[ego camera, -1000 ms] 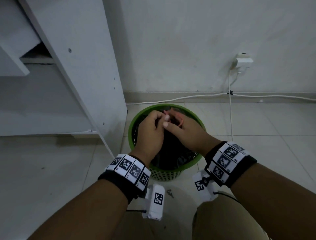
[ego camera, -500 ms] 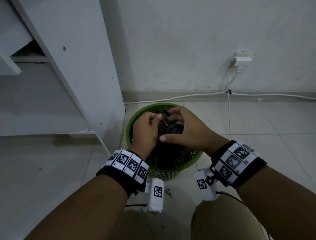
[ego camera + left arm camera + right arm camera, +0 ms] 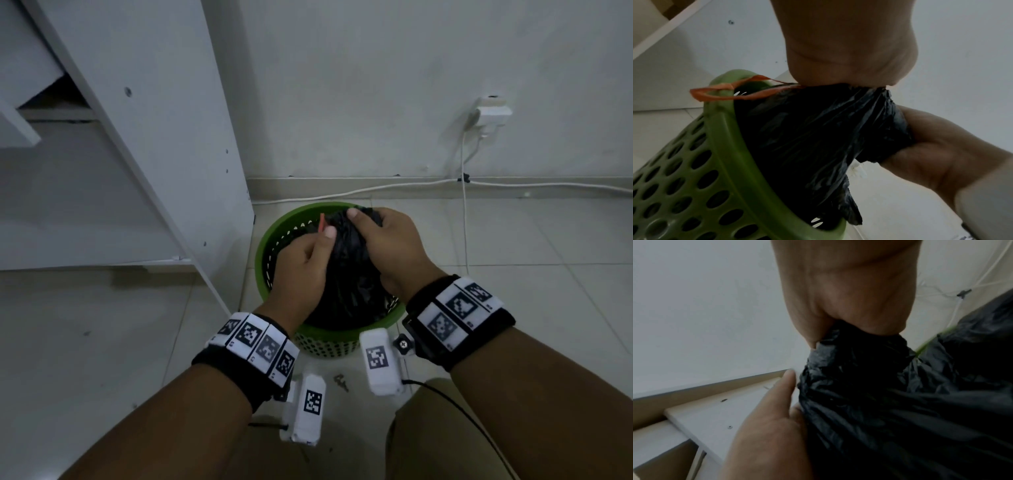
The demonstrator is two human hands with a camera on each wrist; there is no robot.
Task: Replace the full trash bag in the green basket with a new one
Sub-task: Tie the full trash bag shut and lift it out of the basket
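Head view shows the black trash bag sitting inside the green basket on the tiled floor, its mouth now gathered into a bunched neck between both hands. A second ago the hands met above the basket with fingers working at the orange drawstring; half a second ago they had dropped onto the bag top. Now the left hand pinches the string and bag edge, its fingers curled tight, while the right hand wraps over the crumpled top, fingers curled round the plastic.

In the left wrist view an orange loop trails loose over the basket rim, so the string looks only partly drawn. The right wrist view shows plastic squeezed under the palm, with the green rim barely visible.

My judgement: the closing step is nearly finished, and the bag seems ready to be knotted or lifted out. The thin film could tear or snag on the perforated wall if pulled sideways. No new bag is visible yet. A white cabinet stands just beside the basket.
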